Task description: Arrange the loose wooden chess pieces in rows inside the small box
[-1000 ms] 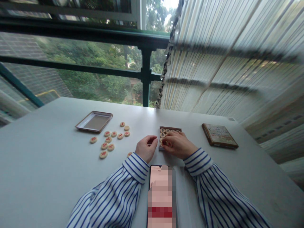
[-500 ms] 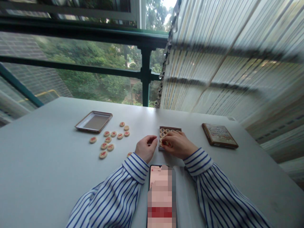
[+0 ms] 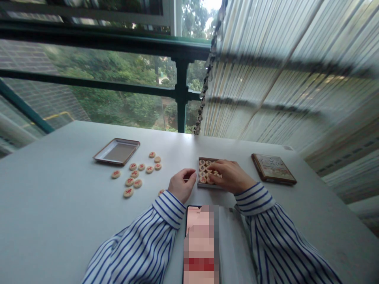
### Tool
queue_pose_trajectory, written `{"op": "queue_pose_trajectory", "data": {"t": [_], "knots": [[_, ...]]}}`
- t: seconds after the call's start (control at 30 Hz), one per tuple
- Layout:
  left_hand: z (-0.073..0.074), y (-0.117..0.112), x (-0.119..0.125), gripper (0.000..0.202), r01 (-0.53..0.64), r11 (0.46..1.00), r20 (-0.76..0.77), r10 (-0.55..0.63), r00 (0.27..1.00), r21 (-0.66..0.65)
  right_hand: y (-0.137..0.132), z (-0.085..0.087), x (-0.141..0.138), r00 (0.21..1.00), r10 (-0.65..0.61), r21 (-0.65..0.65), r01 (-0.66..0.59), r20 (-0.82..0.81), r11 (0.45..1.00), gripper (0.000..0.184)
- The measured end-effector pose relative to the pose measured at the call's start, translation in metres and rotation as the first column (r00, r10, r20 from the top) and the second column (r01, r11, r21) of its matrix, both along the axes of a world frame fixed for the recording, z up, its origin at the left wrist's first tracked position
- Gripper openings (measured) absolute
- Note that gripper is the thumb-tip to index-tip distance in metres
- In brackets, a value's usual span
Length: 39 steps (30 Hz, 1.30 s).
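A small brown box point(image 3: 200, 160) on the white table point(image 3: 59, 205) holds several round wooden chess pieces point(image 3: 202, 174) with red and dark marks. My right hand point(image 3: 231, 176) rests over the box's right part, fingers curled and touching the pieces inside; whether it grips one is hidden. My left hand point(image 3: 182, 184) lies just left of the box, loosely curled, thumb against forefinger, with nothing clearly visible in it. Several loose pieces point(image 3: 137, 173) with red marks lie scattered to the left.
An empty brown tray or lid point(image 3: 117, 150) sits at the far left. A decorated box lid point(image 3: 272, 168) lies to the right. A phone point(image 3: 200, 244) lies between my striped sleeves. A window railing and blinds stand behind the table.
My right hand has slid right and a little away across the box, uncovering more pieces along its left side. My left hand has stayed put.
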<state>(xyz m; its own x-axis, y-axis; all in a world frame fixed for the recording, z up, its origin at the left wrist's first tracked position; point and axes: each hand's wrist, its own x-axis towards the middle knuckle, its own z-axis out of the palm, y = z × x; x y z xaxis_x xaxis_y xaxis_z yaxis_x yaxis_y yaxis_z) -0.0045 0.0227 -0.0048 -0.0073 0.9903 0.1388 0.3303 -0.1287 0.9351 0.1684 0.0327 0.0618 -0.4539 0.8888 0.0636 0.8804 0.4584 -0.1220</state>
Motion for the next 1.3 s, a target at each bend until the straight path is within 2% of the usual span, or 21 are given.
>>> {"op": "queue_pose_trajectory", "data": {"t": [0.13,0.23,0.37,0.57,0.67,1.3], "knots": [[-0.002,-0.001,0.001,0.030,0.055,0.998,-0.003,-0.055,0.998,0.014,0.004,0.008,0.014,0.981,-0.193,0.046,0.194,-0.012,0.980,0.030],[-0.003,-0.004,0.003,0.039,0.092,0.993,-0.098,-0.085,0.992,0.072,0.006,0.012,0.025,0.942,-0.336,0.018,0.335,0.005,0.942,0.032],[-0.003,-0.006,0.004,0.044,0.142,0.981,-0.186,-0.117,0.976,0.130,0.010,0.011,0.036,0.908,-0.412,-0.050,0.416,0.080,0.908,0.035],[-0.006,-0.005,0.004,0.044,0.169,0.974,-0.217,-0.134,0.967,0.150,0.019,-0.002,0.039,0.909,-0.378,-0.222,0.411,0.177,0.884,0.036],[-0.007,-0.004,0.004,0.043,0.172,0.973,-0.240,-0.132,0.962,0.156,0.020,-0.007,0.038,0.914,-0.362,-0.268,0.401,0.185,0.876,0.035],[-0.009,-0.004,0.003,0.039,0.194,0.960,-0.278,-0.134,0.951,0.202,0.020,-0.007,0.034,0.932,-0.303,-0.230,0.346,0.200,0.910,0.031]]}}
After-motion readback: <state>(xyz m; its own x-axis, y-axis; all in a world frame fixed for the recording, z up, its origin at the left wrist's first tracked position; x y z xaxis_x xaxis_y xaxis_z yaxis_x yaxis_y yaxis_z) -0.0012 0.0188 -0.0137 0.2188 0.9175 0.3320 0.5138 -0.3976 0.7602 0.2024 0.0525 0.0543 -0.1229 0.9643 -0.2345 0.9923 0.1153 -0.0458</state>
